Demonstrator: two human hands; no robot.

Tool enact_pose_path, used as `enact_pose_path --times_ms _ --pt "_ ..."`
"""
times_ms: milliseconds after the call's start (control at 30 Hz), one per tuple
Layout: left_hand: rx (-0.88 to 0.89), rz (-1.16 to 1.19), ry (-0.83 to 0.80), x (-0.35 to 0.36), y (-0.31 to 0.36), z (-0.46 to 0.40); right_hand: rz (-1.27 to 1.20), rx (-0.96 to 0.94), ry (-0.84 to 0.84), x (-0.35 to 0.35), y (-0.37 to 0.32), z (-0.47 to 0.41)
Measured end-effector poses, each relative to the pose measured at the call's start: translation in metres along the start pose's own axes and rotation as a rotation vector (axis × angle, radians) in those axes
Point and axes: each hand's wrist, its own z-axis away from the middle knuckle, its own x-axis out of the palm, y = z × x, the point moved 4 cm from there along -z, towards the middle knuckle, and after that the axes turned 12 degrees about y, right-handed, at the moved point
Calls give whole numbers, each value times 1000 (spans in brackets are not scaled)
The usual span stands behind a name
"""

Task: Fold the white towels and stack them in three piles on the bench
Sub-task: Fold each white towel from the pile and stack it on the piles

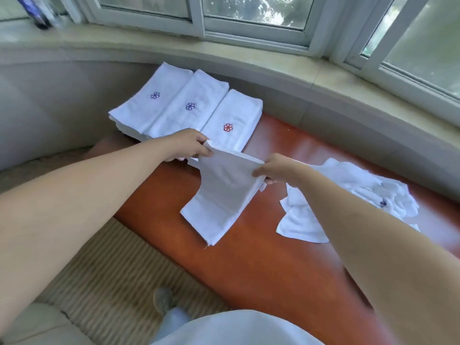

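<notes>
I hold a white towel [224, 195] above the red-brown bench [268, 257]; its lower end lies on the wood. My left hand [191, 144] pinches its far left corner and my right hand [273, 169] pinches the far right corner. Beyond it, at the bench's left end, three piles of folded towels lie side by side: a left pile [149, 98] and a middle pile [189, 105], each with a blue flower mark on top, and a right pile [231, 120] with a red one. A heap of unfolded towels [348, 202] lies on the bench to the right.
A stone window sill [249, 61] and window frames curve behind the bench. A striped rug [112, 275] covers the floor in front, with my shoe [163, 298] on it. A pale cushioned seat [32, 327] sits at the lower left.
</notes>
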Motion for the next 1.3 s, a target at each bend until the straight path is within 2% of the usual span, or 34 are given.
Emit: enact_pose_path --times_ms 200,333,400,500,633,733,867,1000,1133,1300 --pt "9 37 127 -117 -42 35 117 -92 138 11 -122 22" --pt "61 45 213 -184 -65 58 92 -157 331 30 -192 27" --pt "97 101 288 -213 -76 69 -25 -193 381 46 -226 26" --pt "105 196 352 -251 -94 91 -370 -184 316 74 -264 29" --pt "57 348 302 -265 -117 118 -634 -178 237 103 -282 24" --pt "-2 386 133 -221 -130 129 -651 -92 253 119 -256 18" --pt "-80 299 -74 -107 -156 129 -607 88 198 147 -174 5" --pt "-181 258 -119 24 -194 117 -273 135 226 186 -58 -15" --pt "-247 215 -227 133 -217 109 -33 158 140 223 34 -21" --pt "-272 149 -431 193 -217 109 67 200 66 229 100 -18"
